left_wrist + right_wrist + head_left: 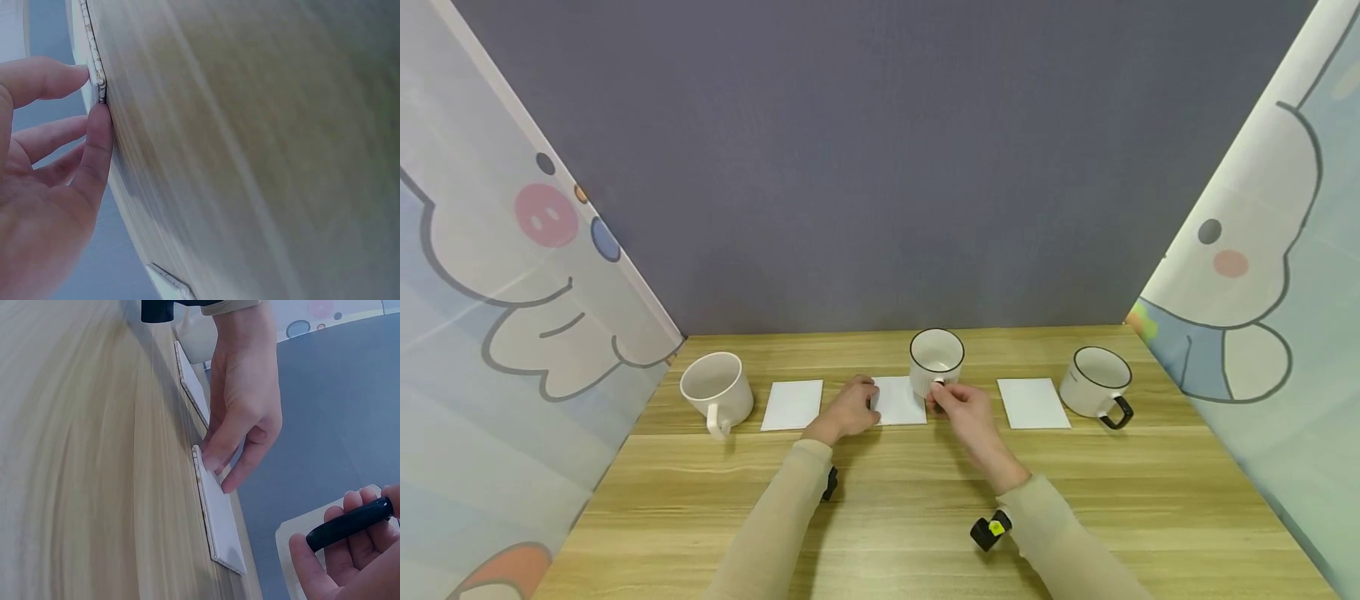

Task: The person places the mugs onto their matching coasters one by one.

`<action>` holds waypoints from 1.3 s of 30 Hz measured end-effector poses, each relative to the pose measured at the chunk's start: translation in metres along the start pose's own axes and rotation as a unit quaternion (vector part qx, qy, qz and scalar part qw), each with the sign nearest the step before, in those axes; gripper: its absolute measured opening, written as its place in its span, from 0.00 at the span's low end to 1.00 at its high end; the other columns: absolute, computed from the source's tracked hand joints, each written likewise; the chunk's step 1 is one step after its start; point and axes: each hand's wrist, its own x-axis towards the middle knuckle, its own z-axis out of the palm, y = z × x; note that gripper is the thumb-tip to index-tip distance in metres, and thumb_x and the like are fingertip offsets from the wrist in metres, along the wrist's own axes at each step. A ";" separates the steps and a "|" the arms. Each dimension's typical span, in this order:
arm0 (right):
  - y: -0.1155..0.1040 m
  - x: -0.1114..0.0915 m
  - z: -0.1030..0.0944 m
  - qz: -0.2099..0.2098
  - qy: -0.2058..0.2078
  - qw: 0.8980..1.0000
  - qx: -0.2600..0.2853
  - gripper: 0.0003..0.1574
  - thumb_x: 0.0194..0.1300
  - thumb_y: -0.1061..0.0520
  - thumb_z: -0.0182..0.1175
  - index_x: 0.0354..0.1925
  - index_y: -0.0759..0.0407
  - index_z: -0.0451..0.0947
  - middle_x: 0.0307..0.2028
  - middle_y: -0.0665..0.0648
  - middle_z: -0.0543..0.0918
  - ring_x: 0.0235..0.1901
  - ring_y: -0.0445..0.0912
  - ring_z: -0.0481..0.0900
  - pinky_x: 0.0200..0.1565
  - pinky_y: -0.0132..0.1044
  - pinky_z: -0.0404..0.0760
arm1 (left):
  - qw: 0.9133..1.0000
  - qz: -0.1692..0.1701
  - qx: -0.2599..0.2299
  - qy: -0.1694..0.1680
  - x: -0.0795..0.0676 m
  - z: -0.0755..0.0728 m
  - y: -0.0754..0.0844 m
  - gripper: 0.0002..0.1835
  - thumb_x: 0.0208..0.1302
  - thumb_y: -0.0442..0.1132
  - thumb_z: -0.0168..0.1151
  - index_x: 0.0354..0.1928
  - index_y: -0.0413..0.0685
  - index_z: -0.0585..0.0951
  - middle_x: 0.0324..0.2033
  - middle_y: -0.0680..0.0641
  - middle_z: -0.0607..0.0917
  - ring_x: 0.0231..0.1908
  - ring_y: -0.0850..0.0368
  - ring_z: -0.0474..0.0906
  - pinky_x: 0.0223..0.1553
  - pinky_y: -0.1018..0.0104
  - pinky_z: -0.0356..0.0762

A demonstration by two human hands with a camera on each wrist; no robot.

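Three square white coasters lie in a row. At the left side of the middle coaster is my left hand, its thumb and fingertips pinching the near left corner in the left wrist view. My right hand grips the dark handle of a white mug with a dark rim. The mug is upright and overlaps the right part of the middle coaster in the head view. From the right wrist, it shows a little above that coaster.
A plain white mug stands at the left, beside the left coaster. To the right, another dark-rimmed white mug with a black handle is next to the right coaster. A grey panel rises behind the wooden table.
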 end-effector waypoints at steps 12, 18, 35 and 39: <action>-0.001 -0.001 0.012 0.006 -0.011 1.000 0.012 0.17 0.74 0.60 0.61 0.37 0.78 0.82 0.31 0.56 0.83 0.33 0.44 0.79 0.45 0.45 0.85 | 1.000 0.002 -0.004 0.003 0.000 0.001 0.000 0.26 0.61 0.31 0.65 0.61 0.27 0.77 0.69 0.35 0.68 0.65 0.38 0.70 0.65 0.49 0.72; -0.002 0.002 0.019 0.011 -0.009 1.000 0.004 0.19 0.73 0.59 0.62 0.40 0.79 0.82 0.31 0.56 0.84 0.32 0.44 0.79 0.44 0.45 0.84 | 1.000 0.001 0.003 0.004 -0.001 0.000 0.001 0.28 0.62 0.32 0.65 0.64 0.27 0.75 0.69 0.35 0.68 0.67 0.38 0.68 0.67 0.49 0.69; -0.003 0.007 0.033 0.043 -0.006 0.999 0.006 0.17 0.73 0.57 0.62 0.38 0.74 0.84 0.32 0.56 0.85 0.33 0.43 0.80 0.42 0.38 0.85 | 1.000 -0.005 0.002 0.002 -0.001 -0.002 0.001 0.28 0.63 0.33 0.67 0.64 0.27 0.75 0.71 0.34 0.67 0.69 0.37 0.66 0.69 0.48 0.66; -0.008 0.006 0.034 0.050 -0.017 0.999 0.010 0.18 0.74 0.58 0.61 0.41 0.77 0.83 0.32 0.57 0.85 0.33 0.42 0.80 0.43 0.39 0.85 | 1.000 -0.007 0.001 0.004 0.000 0.000 0.000 0.28 0.63 0.34 0.67 0.64 0.28 0.75 0.71 0.34 0.67 0.70 0.37 0.65 0.70 0.48 0.65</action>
